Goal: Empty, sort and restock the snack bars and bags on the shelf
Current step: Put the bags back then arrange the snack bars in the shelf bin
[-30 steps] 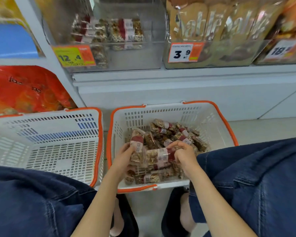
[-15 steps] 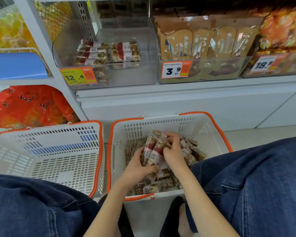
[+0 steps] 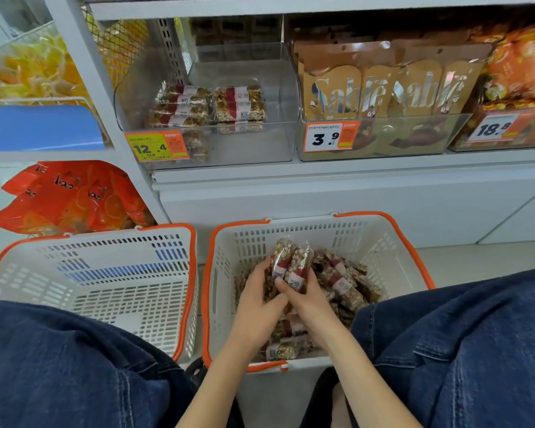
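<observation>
Above basket: tags (12.4, 3.9, 18.8)

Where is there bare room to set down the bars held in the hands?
The clear bin is bare right of and behind its stacked bars. The left basket shows only bare floor. The right basket is crowded with loose bars where the left hand and right hand hold the bunch.

The right basket is my landmark — another basket lies left of it, the shelf bin behind and above, bars inside it.
</observation>
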Tool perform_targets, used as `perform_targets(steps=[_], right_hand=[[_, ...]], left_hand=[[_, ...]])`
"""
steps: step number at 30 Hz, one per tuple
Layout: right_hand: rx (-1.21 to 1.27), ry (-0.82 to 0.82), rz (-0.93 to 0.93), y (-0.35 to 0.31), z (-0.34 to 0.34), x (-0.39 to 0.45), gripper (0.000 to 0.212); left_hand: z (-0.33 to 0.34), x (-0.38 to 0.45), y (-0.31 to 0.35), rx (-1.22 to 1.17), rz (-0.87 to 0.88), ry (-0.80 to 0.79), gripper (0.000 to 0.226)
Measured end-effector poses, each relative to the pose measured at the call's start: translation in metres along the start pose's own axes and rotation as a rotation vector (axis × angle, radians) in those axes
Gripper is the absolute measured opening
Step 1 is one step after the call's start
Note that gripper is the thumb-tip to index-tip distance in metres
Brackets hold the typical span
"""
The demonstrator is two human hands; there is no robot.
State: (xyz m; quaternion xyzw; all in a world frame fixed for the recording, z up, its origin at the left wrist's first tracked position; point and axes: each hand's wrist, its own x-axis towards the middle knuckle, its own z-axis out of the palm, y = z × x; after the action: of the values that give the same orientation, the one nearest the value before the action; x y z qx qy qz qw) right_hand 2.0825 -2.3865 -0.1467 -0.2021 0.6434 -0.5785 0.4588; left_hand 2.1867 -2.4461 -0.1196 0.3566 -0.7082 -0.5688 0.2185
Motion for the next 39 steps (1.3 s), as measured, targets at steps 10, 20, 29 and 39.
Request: perform_targets(steps=[10,20,29,39], right_hand=[[-0.206,0.104,-0.159,-0.005,0.003,0.002,0.056],[-0.730,0.049,-0.344,-0.010,0.008,-0.001,0.053],[-0.913,-0.048,-0.601,-0.147,0.043,0.048,0.035],[-1.555,0.093,-0.611,-0.329,0.045,0.177,0.063]], left_hand=[[-0.008,-0.004,-0.001,-0.054,-0.085,-0.012,0.045],[-0.001,0.009,0.002,-0.333,-0.213,0.359,0.059],[-0.078,0.076,0.088,-0.424,-0.108,0.430,0.045],[-0.188,0.164,0.131,0.463,0.031,0.137,0.031]])
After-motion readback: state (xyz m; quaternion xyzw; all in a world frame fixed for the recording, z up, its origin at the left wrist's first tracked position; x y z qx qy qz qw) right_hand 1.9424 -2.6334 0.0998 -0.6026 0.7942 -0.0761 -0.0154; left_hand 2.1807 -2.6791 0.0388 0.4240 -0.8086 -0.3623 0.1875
